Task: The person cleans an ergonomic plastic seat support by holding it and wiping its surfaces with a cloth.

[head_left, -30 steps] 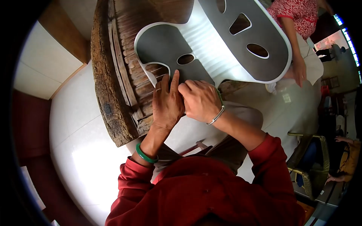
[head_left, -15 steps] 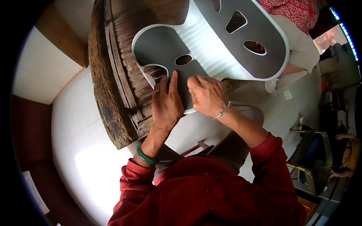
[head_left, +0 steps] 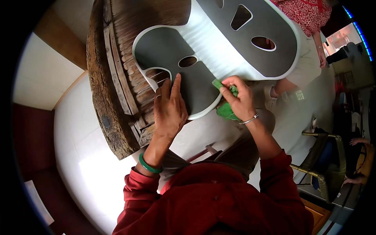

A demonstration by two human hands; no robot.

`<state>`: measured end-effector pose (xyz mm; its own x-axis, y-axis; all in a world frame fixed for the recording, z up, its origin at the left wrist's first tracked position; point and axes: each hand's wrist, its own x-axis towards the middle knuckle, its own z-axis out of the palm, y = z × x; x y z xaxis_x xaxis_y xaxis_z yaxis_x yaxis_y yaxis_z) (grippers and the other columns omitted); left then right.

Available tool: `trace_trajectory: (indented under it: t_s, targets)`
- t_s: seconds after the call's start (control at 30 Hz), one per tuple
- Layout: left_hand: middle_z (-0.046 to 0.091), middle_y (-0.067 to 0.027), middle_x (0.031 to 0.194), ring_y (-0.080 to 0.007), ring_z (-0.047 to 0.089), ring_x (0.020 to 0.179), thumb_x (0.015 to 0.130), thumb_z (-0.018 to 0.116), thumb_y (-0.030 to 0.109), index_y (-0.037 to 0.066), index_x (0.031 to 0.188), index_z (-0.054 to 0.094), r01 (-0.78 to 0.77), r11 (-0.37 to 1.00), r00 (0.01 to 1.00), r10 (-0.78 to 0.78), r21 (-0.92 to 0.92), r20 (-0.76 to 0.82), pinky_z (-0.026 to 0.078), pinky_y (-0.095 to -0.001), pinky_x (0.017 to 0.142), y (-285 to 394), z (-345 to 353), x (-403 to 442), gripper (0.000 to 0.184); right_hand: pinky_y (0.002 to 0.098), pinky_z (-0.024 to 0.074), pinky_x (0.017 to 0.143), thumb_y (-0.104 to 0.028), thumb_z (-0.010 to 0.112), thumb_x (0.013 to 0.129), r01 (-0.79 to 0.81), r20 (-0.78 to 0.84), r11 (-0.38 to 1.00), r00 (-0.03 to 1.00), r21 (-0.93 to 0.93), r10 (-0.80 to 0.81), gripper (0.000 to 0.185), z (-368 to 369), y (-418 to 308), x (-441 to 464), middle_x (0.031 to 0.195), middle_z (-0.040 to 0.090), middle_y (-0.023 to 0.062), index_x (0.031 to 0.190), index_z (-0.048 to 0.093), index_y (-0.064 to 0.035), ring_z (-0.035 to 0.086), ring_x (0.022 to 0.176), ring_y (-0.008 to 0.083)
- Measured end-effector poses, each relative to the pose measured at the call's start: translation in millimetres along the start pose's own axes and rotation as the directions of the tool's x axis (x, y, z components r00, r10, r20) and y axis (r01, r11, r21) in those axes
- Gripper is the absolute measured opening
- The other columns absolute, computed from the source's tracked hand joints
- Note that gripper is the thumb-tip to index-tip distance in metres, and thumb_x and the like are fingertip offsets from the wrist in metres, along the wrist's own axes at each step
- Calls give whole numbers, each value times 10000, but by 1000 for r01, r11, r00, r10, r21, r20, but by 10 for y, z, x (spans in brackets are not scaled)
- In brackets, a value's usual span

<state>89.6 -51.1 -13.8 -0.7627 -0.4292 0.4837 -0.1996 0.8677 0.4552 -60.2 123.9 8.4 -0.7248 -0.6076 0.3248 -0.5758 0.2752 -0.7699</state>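
A moulded plastic seat (head_left: 164,43), grey with a white rim and several cut-out holes, rests on a wooden slatted bench. My left hand (head_left: 169,111) lies on the seat's near lobe, index finger stretched over the grey surface and other fingers beside the curved notch. At the lobe's right edge, my right hand (head_left: 239,100) pinches a crumpled green cloth (head_left: 227,112) between thumb and fingers. Part of the cloth hangs below the hand, and one end pokes out past the fingertips near the white rim.
The bench's rough wooden beam (head_left: 102,98) runs along the left. Another person in a red patterned top (head_left: 301,15) is beyond the seat, one hand (head_left: 322,56) hanging down. A chair with a gold-coloured frame (head_left: 323,164) stands at right, on a pale tiled floor (head_left: 78,149).
My right hand has moved right, off the grey surface to its edge, and the green cloth now shows. My left hand stays on the seat. The other person's hand has come into view.
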Motion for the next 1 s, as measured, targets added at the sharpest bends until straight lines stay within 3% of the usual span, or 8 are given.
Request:
trace_trajectory:
  t_s: [0.07, 0.27, 0.47, 0.6, 0.67, 0.73, 0.9, 1.0]
  targets:
    - [537, -235, 1248, -381, 562, 1050, 837, 566, 17, 11, 1406, 494, -24, 999, 1000, 24, 37, -12, 475, -441, 940, 0, 3, -7, 573, 358, 506, 687, -123, 734, 842, 116, 7, 989, 993, -92, -116, 170, 27, -46, -4, 861, 650, 71, 973, 632, -90, 646, 789, 249]
    - [542, -290, 1260, -424, 578, 1098, 877, 537, -24, 31, 1466, 419, -37, 999, 999, 38, 36, -13, 467, -480, 953, 32, 1, -24, 603, 395, 493, 656, -79, 695, 827, 105, -28, 979, 993, -177, -112, 121, 141, -11, -10, 849, 631, 85, 898, 597, -85, 630, 774, 311]
    - [527, -248, 1281, -387, 563, 1090, 847, 564, 29, 20, 1436, 463, -29, 995, 1000, 30, 90, -4, 476, -449, 938, -2, 33, -30, 597, 405, 486, 620, -65, 669, 821, 274, 84, 954, 961, -123, -265, 103, 201, -386, -284, 813, 608, 82, 860, 579, -98, 624, 717, 311]
    - [550, -300, 1244, -443, 586, 1075, 888, 533, -27, 41, 1470, 419, -64, 997, 997, 66, 47, -34, 484, -485, 918, -18, 28, -30, 597, 408, 483, 626, -69, 663, 828, 242, 32, 951, 970, -191, -240, 92, 77, -52, -62, 819, 616, 72, 867, 587, -101, 614, 700, 307]
    - [552, -300, 1242, -448, 587, 1070, 898, 532, -19, 49, 1468, 428, -65, 997, 997, 66, 46, -26, 485, -481, 920, -12, 21, -20, 583, 408, 478, 618, -62, 662, 824, 126, -29, 955, 990, -270, -138, 99, 51, 74, 10, 821, 619, 74, 859, 580, -105, 613, 705, 311]
    - [552, -301, 1242, -449, 589, 1069, 902, 530, -17, 51, 1465, 433, -57, 997, 998, 58, 47, -30, 485, -479, 921, 11, 11, -25, 576, 409, 474, 611, -44, 658, 815, 167, -30, 941, 983, -296, -184, 116, 108, -20, -23, 810, 615, 80, 841, 561, -102, 608, 695, 315]
    - [553, -303, 1242, -449, 592, 1068, 907, 530, -11, 51, 1459, 447, -35, 998, 998, 37, 47, -43, 487, -477, 921, 35, 2, -18, 561, 401, 475, 607, -18, 649, 793, 267, 38, 956, 964, -124, -265, 129, 83, -283, -187, 772, 598, 82, 835, 551, -91, 613, 685, 309]
    - [535, -258, 1266, -390, 560, 1097, 841, 559, 8, 11, 1436, 460, -25, 997, 1000, 25, 71, 2, 463, -458, 961, 19, 6, -22, 603, 403, 483, 614, -33, 653, 807, 279, 93, 958, 958, -62, -273, 113, 61, -250, -183, 782, 605, 88, 857, 571, -93, 618, 696, 316]
